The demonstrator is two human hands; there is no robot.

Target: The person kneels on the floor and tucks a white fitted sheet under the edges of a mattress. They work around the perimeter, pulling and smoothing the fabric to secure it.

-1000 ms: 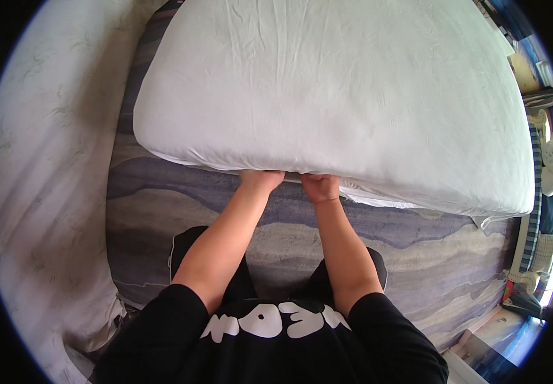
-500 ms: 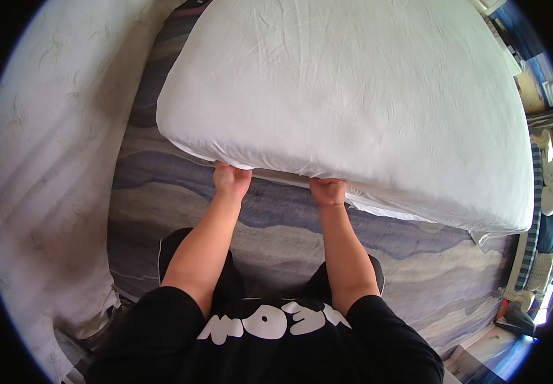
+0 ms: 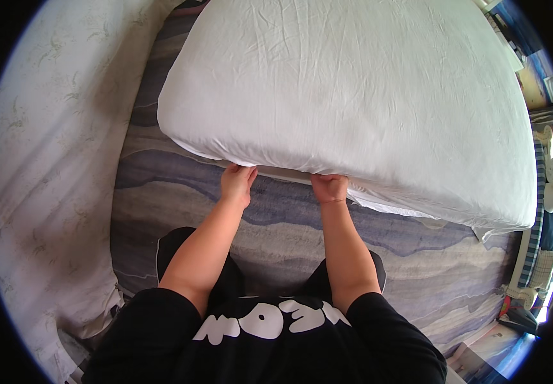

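A white fitted sheet (image 3: 328,83) covers a thick mattress, with fine creases across its top. At the mattress's near lower edge my left hand (image 3: 237,182) is closed on the sheet's hem, its fingertips partly tucked beneath. A short way to the right, my right hand (image 3: 331,187) is closed at the same edge, knuckles up, with most of its fingers hidden under the fabric. Between the hands a narrow strip of the mattress's underside shows. Right of my right hand the sheet's loose hem (image 3: 392,207) hangs bunched and uneven.
A grey and purple wavy-patterned rug (image 3: 289,224) lies under the mattress and around my knees. Along the left stands a large pale, leaf-patterned fabric-covered surface (image 3: 52,147). Stuffed toys and cushions (image 3: 552,192) line the far right, by a dark bag (image 3: 518,319).
My left hand has shifted slightly to the right along the edge, and its fingers show more. My right hand stays at nearly the same spot.
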